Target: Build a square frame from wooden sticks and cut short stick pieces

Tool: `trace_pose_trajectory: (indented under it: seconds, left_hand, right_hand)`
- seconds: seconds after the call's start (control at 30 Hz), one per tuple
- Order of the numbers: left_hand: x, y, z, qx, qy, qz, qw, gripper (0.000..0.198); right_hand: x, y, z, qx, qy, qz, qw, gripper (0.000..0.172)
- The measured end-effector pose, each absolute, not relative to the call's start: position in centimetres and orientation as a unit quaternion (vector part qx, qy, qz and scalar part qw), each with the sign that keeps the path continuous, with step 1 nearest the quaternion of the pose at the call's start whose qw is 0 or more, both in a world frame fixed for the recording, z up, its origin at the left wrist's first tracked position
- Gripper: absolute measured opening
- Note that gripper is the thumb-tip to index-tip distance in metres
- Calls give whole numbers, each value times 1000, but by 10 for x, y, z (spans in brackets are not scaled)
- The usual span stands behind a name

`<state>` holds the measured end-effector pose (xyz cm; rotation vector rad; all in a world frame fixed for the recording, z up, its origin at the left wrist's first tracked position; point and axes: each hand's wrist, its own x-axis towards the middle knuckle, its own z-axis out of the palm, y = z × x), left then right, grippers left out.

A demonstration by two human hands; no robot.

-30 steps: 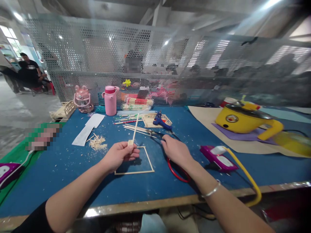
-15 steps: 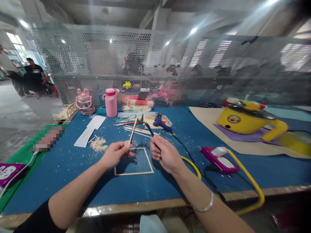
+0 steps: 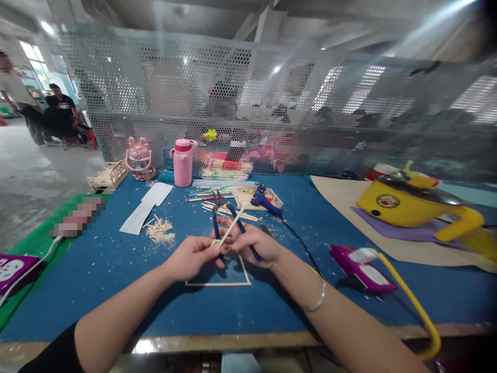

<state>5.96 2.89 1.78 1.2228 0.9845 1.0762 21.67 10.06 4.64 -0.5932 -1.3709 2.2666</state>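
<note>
My left hand (image 3: 200,252) pinches a few short wooden pieces (image 3: 217,243), its fingertips close to those of the other hand. From there a longer wooden stick (image 3: 233,224) slants up to the right. In my right hand (image 3: 258,246) are blue-handled pliers (image 3: 216,220), their jaws pointing away from me and their handles spread. The right fingertips also touch the wooden pieces. A square frame of thin sticks (image 3: 217,284) lies on the table under both hands, which partly hide it.
On the blue table (image 3: 116,290) lie wood scraps (image 3: 160,230), paper strips (image 3: 145,208), a blue glue gun (image 3: 266,201) and a purple power strip (image 3: 363,269) with a yellow cable. Behind stand a pink flask (image 3: 183,163), a pink bottle (image 3: 140,161) and a yellow pot (image 3: 404,202).
The pliers have come away from the stick's upper end, and their handles have spread. My right hand has moved in against the left one. The stick now leans to the right.
</note>
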Motion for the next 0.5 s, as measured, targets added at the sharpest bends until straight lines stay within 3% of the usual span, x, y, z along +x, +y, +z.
trace_pose_trajectory:
  seconds: [0.13,0.23,0.4,0.5]
  left_hand:
    - [61,32,18,425,437,484,628,50]
    - [58,34,21,344,429,526,649,42]
    - [54,36,24,302,432,535,661,24]
    - [55,36,23,302,428,531,667,18]
  right_hand:
    - [226,116,42,-232,-540,776,230,65]
    - [247,124,49,-272,-662,659,234,70]
    - [271,123,67,-275,-884,364,104,75]
    - [271,121,74,-279,-914,296,14,76]
